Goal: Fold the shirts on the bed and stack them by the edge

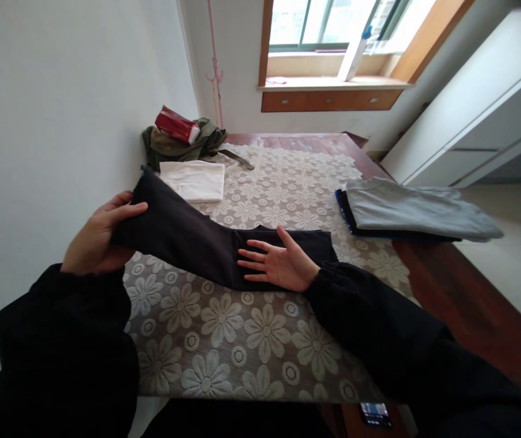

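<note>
The dark cloth (196, 240) was long and thin. It ran from the far left, near the wall, down to the right, where it lay on the flowery tablecloth (242, 328). Its left end was lifted up off the table. Its right end lay flat.

The left hand (98, 234) was closed around the raised left end of the dark cloth, with the thumb on top and the fingers curled under it. The right hand (276, 263) lay on the low part of the dark cloth. It was flat and loose, with the fingers spread wide and pointing left. It was not gripping anything. Both arms wore black sleeves and reached out over the table.

A folded white cloth (194, 180) sat just behind the dark cloth. A grey folded pile (416, 210) lay well off to the right.
</note>
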The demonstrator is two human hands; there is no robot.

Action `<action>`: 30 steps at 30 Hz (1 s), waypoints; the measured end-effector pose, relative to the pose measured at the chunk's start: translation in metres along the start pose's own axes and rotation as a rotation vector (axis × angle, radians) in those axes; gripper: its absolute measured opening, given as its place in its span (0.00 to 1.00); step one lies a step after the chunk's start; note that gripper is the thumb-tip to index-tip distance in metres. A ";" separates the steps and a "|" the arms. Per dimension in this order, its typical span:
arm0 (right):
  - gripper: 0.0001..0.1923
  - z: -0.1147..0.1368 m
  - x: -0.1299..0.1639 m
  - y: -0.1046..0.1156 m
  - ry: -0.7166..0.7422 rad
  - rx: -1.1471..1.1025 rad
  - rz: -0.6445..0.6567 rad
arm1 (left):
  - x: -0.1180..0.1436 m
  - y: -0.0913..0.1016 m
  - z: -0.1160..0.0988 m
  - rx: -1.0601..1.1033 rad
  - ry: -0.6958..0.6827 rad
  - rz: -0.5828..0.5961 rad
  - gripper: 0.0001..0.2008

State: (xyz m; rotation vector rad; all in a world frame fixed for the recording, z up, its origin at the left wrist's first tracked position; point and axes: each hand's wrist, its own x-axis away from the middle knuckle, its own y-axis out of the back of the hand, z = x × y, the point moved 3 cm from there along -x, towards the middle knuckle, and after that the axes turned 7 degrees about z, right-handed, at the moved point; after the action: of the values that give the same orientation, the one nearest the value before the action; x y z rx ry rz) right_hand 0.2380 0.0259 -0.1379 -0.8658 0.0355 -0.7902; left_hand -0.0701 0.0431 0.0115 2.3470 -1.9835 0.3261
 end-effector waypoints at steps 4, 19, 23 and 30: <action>0.50 0.016 0.008 0.007 0.041 0.043 -0.008 | 0.018 -0.054 -0.007 0.111 -0.133 0.400 0.17; 0.48 0.048 0.089 0.057 0.163 0.339 -0.322 | -0.007 -0.076 0.136 -0.573 -0.558 0.732 0.26; 0.45 0.035 0.111 0.069 0.154 0.518 -0.454 | 0.001 -0.085 0.150 -0.860 -0.700 0.904 0.23; 0.42 0.041 0.120 0.082 0.275 0.619 -0.632 | 0.006 -0.091 0.156 -1.049 -0.770 0.954 0.27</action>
State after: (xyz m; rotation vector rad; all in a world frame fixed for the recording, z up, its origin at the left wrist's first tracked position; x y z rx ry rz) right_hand 0.3883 0.0087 -0.1340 -0.1576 -0.2411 -1.4128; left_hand 0.0394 0.0264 -0.1308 0.8108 -2.4316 -1.4093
